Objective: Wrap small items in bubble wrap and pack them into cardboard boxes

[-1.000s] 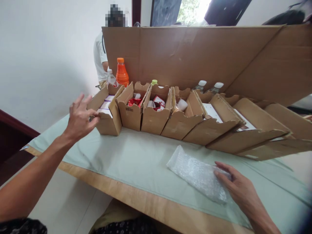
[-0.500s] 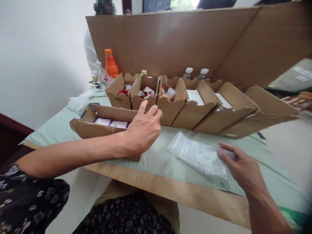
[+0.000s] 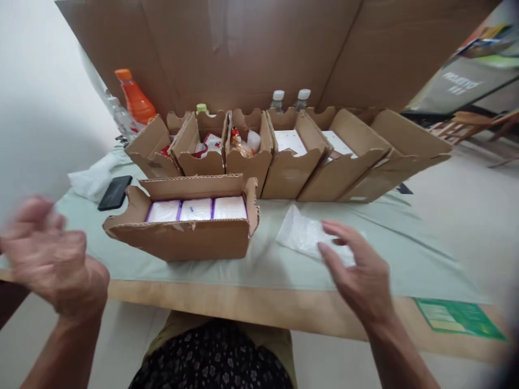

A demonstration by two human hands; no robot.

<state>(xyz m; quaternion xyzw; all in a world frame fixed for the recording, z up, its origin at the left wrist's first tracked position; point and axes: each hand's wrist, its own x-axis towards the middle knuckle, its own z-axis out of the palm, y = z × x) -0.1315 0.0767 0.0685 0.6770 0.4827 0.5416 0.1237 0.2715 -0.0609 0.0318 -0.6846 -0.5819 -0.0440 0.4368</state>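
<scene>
My right hand [image 3: 359, 267] is over the right end of a clear bubble-wrap bag [image 3: 300, 232] lying on the cloth. Its thumb and forefinger are apart; part of the bag is hidden behind them. My left hand [image 3: 59, 256] is raised at the far left, blurred, with loosely bent fingers apart and nothing visible in them. Between the hands stands a long cardboard box [image 3: 206, 240] holding three white packs with purple edges, such as the middle pack [image 3: 197, 209]. Neither hand touches this box.
Behind, a row of open cardboard bins [image 3: 284, 173] holds red-and-white packets and white boxes. An orange bottle [image 3: 135, 97] and other bottles stand behind them, before a tall cardboard panel [image 3: 251, 54]. A black phone [image 3: 115, 193] and a green packet [image 3: 458, 317] lie on the table.
My left hand has swung from over the cardboard box to the far left. My right hand's fingers have spread at the bag. The view has tilted down and shifted right.
</scene>
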